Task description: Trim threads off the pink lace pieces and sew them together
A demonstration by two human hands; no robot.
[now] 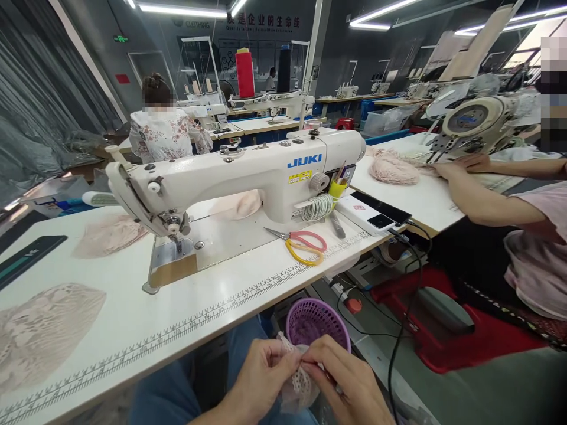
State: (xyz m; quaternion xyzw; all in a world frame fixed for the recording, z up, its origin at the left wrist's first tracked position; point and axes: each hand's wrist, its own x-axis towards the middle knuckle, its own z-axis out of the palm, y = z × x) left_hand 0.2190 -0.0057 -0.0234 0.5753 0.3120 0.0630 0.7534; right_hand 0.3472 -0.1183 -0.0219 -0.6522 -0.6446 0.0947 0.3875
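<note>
Both my hands are low in the view, over my lap in blue jeans. My left hand (259, 375) and my right hand (343, 375) pinch the same small piece of pale pink lace (301, 383) between their fingers. Just behind them stands a purple plastic basket (315, 319). The white JUKI sewing machine (248, 174) stands on the white table (133, 319) in front of me, with nothing under its needle (177, 239).
Scissors with red and yellow handles (305, 245) lie by the machine. Pink lace pieces (42, 330) lie at the left, a dark phone (29, 257) beyond them. A phone and white power bank (374, 215) lie at right. A co-worker's arms (478, 195) work at the neighbouring machine. Another person (163, 130) sits behind.
</note>
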